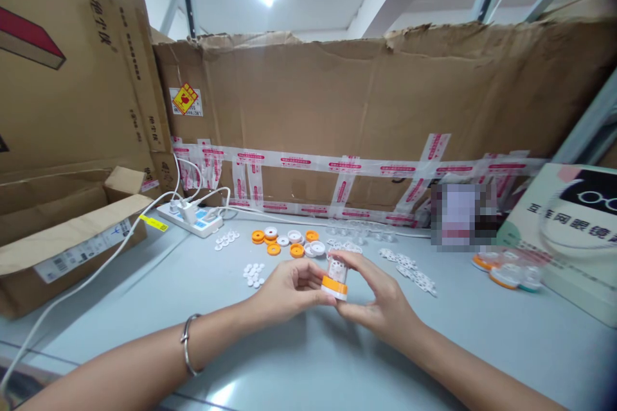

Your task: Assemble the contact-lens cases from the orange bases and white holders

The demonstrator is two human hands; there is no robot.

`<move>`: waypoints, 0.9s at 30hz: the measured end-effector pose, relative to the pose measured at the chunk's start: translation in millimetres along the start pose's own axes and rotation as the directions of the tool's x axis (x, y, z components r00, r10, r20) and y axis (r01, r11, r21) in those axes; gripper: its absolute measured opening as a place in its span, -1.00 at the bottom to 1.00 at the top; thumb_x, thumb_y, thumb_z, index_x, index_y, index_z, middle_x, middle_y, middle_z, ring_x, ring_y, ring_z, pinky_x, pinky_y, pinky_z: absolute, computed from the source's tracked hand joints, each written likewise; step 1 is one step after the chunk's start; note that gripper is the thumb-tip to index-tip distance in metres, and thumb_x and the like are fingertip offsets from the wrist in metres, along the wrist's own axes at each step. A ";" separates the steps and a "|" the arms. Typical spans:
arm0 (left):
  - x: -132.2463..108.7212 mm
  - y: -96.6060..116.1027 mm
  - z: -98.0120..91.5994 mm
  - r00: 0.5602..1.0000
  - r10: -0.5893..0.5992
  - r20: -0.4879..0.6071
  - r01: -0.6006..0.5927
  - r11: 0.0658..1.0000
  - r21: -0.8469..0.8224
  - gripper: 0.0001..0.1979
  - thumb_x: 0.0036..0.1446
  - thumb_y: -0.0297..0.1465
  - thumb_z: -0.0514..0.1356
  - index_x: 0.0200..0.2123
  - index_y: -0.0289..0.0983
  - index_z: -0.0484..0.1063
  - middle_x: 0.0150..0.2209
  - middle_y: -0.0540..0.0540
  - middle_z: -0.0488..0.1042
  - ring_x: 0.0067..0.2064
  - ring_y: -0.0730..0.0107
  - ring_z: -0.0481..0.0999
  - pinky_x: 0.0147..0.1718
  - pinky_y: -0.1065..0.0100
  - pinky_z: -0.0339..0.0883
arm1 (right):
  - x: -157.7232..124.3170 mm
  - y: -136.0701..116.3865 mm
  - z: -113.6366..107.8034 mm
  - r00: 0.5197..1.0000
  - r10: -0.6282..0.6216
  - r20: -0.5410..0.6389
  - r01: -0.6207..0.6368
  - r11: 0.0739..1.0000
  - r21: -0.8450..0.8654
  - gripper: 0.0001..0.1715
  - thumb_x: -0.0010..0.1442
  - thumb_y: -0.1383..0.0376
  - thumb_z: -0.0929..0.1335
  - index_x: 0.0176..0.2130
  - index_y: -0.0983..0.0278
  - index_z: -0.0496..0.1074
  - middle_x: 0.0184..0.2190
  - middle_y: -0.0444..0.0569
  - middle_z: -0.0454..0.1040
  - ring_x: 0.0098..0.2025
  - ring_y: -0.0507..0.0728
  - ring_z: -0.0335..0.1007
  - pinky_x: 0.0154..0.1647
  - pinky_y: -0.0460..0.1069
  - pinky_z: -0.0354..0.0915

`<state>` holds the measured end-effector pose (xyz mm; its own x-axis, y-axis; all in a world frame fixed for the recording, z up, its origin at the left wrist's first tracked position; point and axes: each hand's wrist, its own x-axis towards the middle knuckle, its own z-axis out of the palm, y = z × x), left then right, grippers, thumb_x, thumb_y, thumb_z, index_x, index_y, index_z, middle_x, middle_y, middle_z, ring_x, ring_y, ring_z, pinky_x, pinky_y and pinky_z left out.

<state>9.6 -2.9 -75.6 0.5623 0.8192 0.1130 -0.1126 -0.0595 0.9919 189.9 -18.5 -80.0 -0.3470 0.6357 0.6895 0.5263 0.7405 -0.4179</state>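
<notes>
Both my hands meet over the grey table [299, 359], holding one small clear plastic case with an orange base [335, 277]. My left hand [284, 289], with a metal bracelet at the wrist, pinches the orange base from the left. My right hand [376, 298] curls round the case from the right, a finger over its top. A white perforated insert shows inside the clear part. Just beyond lie orange and white round caps [289, 241] and small white parts [253, 273].
A taped cardboard wall [366, 115] closes the back. An open cardboard box [62, 237] stands at the left, with a white power strip [193, 217] and cables beside it. More white pieces [414, 273] and coloured caps [506, 266] lie at the right near a printed box [573, 231].
</notes>
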 end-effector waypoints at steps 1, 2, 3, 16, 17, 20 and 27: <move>-0.4 -0.1 0.8 1.000 0.011 0.002 -0.011 1.000 -0.002 -0.70 -0.22 -0.39 0.35 -0.39 -0.34 0.36 -0.40 -0.07 0.51 -0.36 0.41 0.50 -0.26 0.33 0.32 | -0.5 0.6 0.4 1.000 -0.006 -0.008 0.006 1.000 0.003 -0.37 -0.14 0.44 0.30 -0.01 0.21 0.28 -0.10 0.02 0.44 -0.07 0.21 0.38 -0.09 0.06 0.34; -0.7 0.0 1.4 1.000 0.019 0.001 -0.019 1.000 -0.008 -0.70 -0.21 -0.39 0.35 -0.39 -0.34 0.35 -0.40 -0.07 0.51 -0.36 0.41 0.49 -0.27 0.33 0.31 | -1.0 1.5 1.0 1.000 -0.008 -0.011 0.009 1.000 0.006 -0.37 -0.15 0.44 0.30 -0.02 0.21 0.28 -0.11 0.02 0.44 -0.08 0.21 0.38 -0.09 0.06 0.34; -0.8 0.3 1.8 1.000 0.021 0.000 -0.021 1.000 -0.017 -0.71 -0.20 -0.40 0.35 -0.39 -0.34 0.34 -0.40 -0.07 0.50 -0.35 0.42 0.49 -0.27 0.34 0.31 | -1.3 2.6 1.7 1.000 -0.001 -0.013 0.001 1.000 0.008 -0.37 -0.15 0.44 0.31 -0.02 0.21 0.28 -0.10 0.03 0.44 -0.07 0.22 0.38 -0.08 0.07 0.33; 8.4 -9.9 -6.4 0.990 -0.049 -0.129 0.039 0.997 -0.073 -0.68 -0.21 -0.35 0.35 -0.38 -0.34 0.35 -0.35 -0.10 0.50 -0.29 0.34 0.49 -0.19 0.27 0.28 | 7.1 1.8 5.6 0.904 0.325 0.277 -0.421 0.787 0.452 -0.56 0.07 0.21 0.33 -0.02 0.17 0.26 -0.13 0.00 0.44 -0.12 0.15 0.39 -0.05 0.11 0.29; 8.3 -10.1 -6.4 0.990 -0.045 -0.131 0.037 0.997 -0.065 -0.68 -0.21 -0.35 0.35 -0.37 -0.34 0.36 -0.34 -0.11 0.49 -0.28 0.33 0.49 -0.18 0.26 0.28 | 7.3 2.1 6.5 0.894 0.354 0.275 -0.447 0.754 0.482 -0.58 0.07 0.20 0.33 -0.04 0.17 0.27 -0.17 -0.01 0.46 -0.13 0.15 0.39 -0.06 0.12 0.30; 7.6 -9.9 -5.9 0.990 -0.054 -0.130 0.043 0.996 -0.084 -0.62 -0.25 -0.39 0.36 -0.31 -0.33 0.33 -0.28 -0.12 0.47 -0.26 0.33 0.48 -0.16 0.25 0.28 | 7.3 3.0 9.5 0.879 0.405 0.253 -0.476 0.698 0.536 -0.59 0.05 0.18 0.35 -0.08 0.17 0.28 -0.24 -0.03 0.48 -0.15 0.15 0.40 -0.08 0.12 0.30; 8.1 -13.1 -3.6 0.976 -0.023 -0.216 0.000 0.995 -0.102 -0.49 -0.29 -0.49 0.36 -0.27 -0.27 0.14 -0.41 -0.03 0.43 -0.37 0.39 0.47 -0.25 0.28 0.29 | 4.7 2.7 16.6 0.887 0.415 0.203 -0.450 0.678 0.582 -0.62 0.03 0.18 0.36 -0.12 0.16 0.28 -0.26 -0.07 0.45 -0.17 0.10 0.38 -0.09 0.07 0.29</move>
<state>12.7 6.6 -87.8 0.3740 0.9244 0.0751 -0.1956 -0.0005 0.9807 176.8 -9.9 -87.7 -0.2469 0.9154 0.3180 0.0614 0.3422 -0.9376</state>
